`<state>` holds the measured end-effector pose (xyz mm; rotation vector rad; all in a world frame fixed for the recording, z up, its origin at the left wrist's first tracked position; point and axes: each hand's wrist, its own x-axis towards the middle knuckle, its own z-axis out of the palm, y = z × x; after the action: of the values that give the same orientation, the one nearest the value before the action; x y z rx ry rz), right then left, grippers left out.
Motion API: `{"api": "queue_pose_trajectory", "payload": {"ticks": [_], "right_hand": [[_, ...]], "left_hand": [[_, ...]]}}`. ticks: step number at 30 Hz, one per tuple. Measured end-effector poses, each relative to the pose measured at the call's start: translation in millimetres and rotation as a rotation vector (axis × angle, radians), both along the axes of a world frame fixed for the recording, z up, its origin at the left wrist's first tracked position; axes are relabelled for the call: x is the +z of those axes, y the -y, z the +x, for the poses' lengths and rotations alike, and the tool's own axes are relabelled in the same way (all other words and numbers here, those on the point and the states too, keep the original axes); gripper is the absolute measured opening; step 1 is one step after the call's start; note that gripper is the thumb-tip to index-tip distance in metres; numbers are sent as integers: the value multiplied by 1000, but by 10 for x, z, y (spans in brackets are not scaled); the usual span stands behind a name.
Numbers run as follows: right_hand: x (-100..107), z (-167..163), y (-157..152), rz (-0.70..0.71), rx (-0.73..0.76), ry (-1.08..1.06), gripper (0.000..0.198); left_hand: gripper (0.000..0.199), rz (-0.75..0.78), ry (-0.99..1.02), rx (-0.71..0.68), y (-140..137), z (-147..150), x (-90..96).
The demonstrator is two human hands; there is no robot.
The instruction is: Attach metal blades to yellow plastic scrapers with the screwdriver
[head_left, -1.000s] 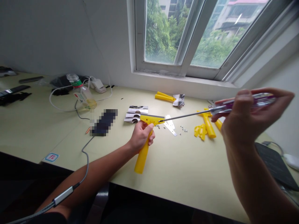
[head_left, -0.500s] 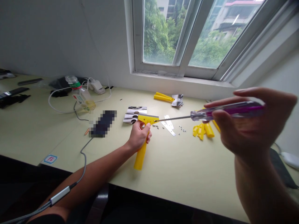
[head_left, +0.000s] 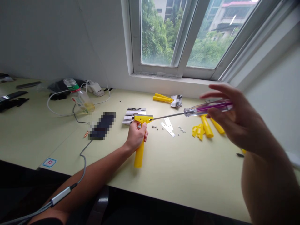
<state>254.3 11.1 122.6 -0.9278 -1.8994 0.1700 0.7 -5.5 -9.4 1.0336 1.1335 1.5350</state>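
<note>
My left hand (head_left: 137,136) is closed around the neck of a yellow scraper (head_left: 139,157), whose handle points down toward me and whose wide head carries a metal blade. In my right hand (head_left: 236,122) is a screwdriver (head_left: 207,107) with a clear and purple handle, gripped between thumb and fingers. Its shaft reaches left, and the tip meets the right side of the scraper head at a screw spot. Small screws (head_left: 181,129) and flat metal blades (head_left: 167,128) lie on the table just right of the scraper.
Yellow handles (head_left: 207,126) and small yellow pieces (head_left: 198,131) lie at right. Two more yellow handles (head_left: 162,97) rest near the window beside printed packaging (head_left: 176,101). At left are a bottle (head_left: 82,100), a blurred-out dark device (head_left: 102,125), a charger (head_left: 95,88) and cables.
My right hand has shifted left and turned around the screwdriver handle, its fingers now more extended. The scraper sits slightly further left in view, with the screwdriver tip still at its head.
</note>
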Motion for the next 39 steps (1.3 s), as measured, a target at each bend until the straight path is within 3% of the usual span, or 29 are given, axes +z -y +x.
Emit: {"api": "queue_pose_trajectory", "payload": {"ticks": [3, 7, 10, 11, 14, 18, 22, 25, 26, 29, 33, 37, 39], "right_hand": [[-23, 40, -21, 43, -154, 174, 46], [-53, 73, -32, -2, 49, 244, 48], [-50, 56, -24, 112, -156, 234, 29], [-45, 48, -23, 126, -182, 246, 31], [-33, 39, -27, 77, -13, 276, 49], [-34, 47, -26, 170, -140, 203, 32], [-37, 50, -17, 41, 65, 216, 50], [-31, 48, -13, 187, -131, 195, 30], [-29, 49, -12, 201, -142, 214, 32], [-29, 43, 0, 93, 23, 277, 54], [-44, -11, 36, 171, -209, 227, 34], [-33, -43, 54, 94, -39, 292, 48], [-22, -30, 57, 111, -148, 290, 38]], "left_hand": [[28, -14, 5, 7, -11, 2, -7], [31, -20, 31, 26, -20, 0, -11], [30, -12, 20, 17, -21, -3, -13], [29, -6, 10, 16, -20, -3, -12], [27, 6, -21, 21, -12, 0, -11], [28, 18, -35, 13, 0, 9, -13], [28, 11, -16, 12, 3, 13, -11], [26, 6, -3, 9, 4, 14, 5], [26, 6, 1, 10, 4, 15, 12], [26, -5, 17, 21, 8, 16, 34], [27, -28, 30, 18, 13, 26, 38], [26, -21, 45, 36, 6, 31, 31], [27, -19, 49, 35, 2, 30, 37]]}}
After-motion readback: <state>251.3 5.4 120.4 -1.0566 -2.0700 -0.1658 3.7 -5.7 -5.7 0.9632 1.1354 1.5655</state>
